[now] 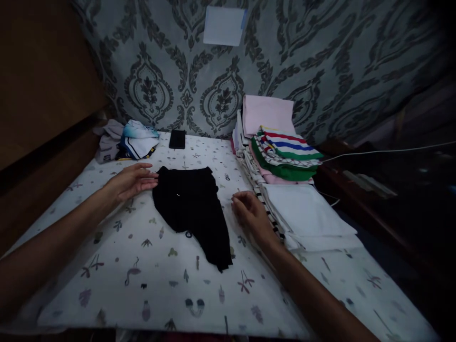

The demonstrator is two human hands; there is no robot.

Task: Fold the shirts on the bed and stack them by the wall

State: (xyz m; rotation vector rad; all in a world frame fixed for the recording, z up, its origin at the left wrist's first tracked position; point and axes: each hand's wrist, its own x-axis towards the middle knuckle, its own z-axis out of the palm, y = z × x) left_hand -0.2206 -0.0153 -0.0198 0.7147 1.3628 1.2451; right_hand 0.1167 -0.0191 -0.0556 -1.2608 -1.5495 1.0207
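A black garment (192,199) lies on the patterned white cloth (142,280), its lower part narrowing toward the front right; its exact kind is hard to make out. At its upper left edge is my left hand (135,182), fingers stretched and slightly apart, the tips at or just beside the fabric. My right hand (252,213) hovers to the right of the garment, apart from it, with fingers curled and thumb close to the index finger. I see nothing between those fingers. Close by that hand are folded white cloths (302,209).
Back right stands a stack of folded clothes with a striped piece (288,147) and a pink piece (269,114). A crumpled pile (138,140) lies back left, beside a black phone-like object (177,139). Patterned wallpaper (221,95) rises behind; a cable (384,150) runs right.
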